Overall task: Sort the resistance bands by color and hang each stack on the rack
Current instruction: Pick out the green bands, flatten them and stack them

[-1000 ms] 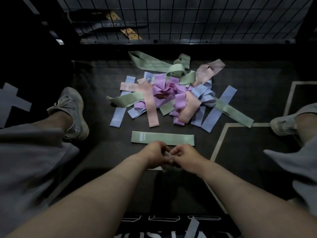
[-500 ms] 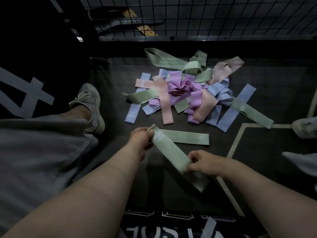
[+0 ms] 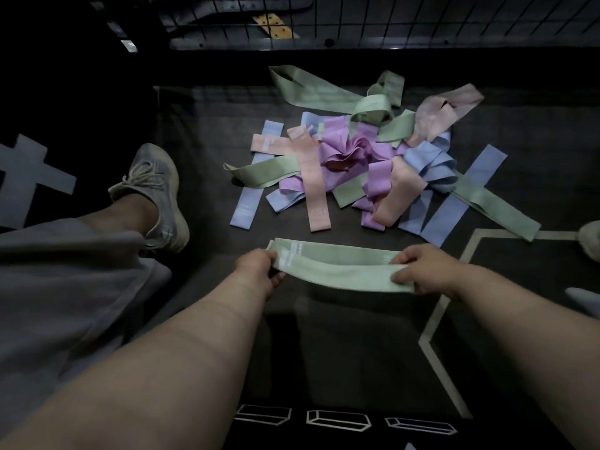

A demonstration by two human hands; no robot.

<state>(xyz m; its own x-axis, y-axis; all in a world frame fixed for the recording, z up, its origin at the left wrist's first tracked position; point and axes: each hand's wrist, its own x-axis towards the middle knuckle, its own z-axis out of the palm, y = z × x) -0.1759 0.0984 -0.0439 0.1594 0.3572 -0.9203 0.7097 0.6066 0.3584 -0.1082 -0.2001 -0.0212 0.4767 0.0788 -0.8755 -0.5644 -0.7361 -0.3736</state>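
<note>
A mixed pile of resistance bands (image 3: 360,157) in green, purple, pink and blue lies on the dark floor mat ahead of me. Just in front of it a flat green band (image 3: 337,251) lies crosswise. I hold a second green band (image 3: 341,277) stretched out level right over it. My left hand (image 3: 256,267) pinches its left end and my right hand (image 3: 422,271) pinches its right end. A black wire grid rack (image 3: 389,17) stands at the far edge of the mat.
My left leg in grey shorts and a grey sneaker (image 3: 159,196) lie at the left of the pile. My other shoe (image 3: 589,243) shows at the right edge. White lines (image 3: 435,316) mark the mat. A wooden piece with holes (image 3: 272,26) lies behind the grid.
Both hands were together near the mat, then pulled apart with a green band held slanted. Now the band is level, spread over the flat green band on the floor.
</note>
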